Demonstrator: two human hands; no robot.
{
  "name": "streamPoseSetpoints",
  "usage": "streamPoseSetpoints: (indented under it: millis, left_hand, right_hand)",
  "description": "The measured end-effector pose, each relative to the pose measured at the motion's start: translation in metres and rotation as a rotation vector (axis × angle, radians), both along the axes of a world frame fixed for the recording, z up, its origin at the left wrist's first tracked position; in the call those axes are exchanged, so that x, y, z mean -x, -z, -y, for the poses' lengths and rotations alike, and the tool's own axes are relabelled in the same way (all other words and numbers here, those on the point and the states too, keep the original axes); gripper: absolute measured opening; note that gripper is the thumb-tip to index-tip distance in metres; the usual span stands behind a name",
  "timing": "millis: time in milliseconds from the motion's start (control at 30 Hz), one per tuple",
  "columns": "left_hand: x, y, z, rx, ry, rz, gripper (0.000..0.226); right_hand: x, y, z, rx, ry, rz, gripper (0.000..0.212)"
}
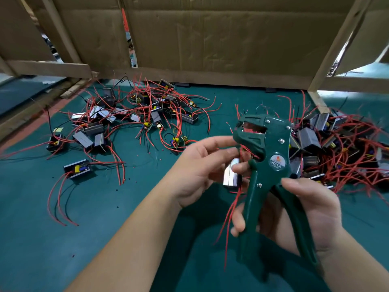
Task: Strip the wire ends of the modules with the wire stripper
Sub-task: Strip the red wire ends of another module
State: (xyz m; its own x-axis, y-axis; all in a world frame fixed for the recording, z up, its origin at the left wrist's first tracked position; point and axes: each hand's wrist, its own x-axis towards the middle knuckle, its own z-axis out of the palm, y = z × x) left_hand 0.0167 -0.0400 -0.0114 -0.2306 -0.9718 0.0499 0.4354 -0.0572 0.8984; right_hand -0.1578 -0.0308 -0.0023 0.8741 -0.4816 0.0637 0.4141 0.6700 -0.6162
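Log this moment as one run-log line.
phase: stripping | left hand: holds module | right hand: grips wire stripper

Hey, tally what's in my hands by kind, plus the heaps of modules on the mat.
Wire stripper, in right hand: 1
Module, in left hand: 1
Module heaps on the mat: 2
Total: 4

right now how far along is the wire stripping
Done: small red scraps on the green mat suggest some ends are already stripped; which modules, I cannot tell. In hand: the left hand holds one module, its red wires up at the head of the wire stripper gripped by the right hand. Left: likely many, with a spread pile at left and a dense pile at right.
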Motion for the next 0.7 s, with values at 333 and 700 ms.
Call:
streamPoseSetpoints:
  millis: [333, 700]
  left_hand:
    - [-0.0026, -0.0037, 0.0059, -0.143, -0.325, -0.028, 0.021]
    - [-0.0062, -0.0082, 0.0019, -0.109, -0.44, 0.155, 0.009]
  right_hand:
    - [-0.0007, 0.0007, 0.0052, -0.002, 0.381, -0.2, 0.07]
    - [-0.0023, 0.0022, 0.0026, -0.031, 0.228, -0.297, 0.067]
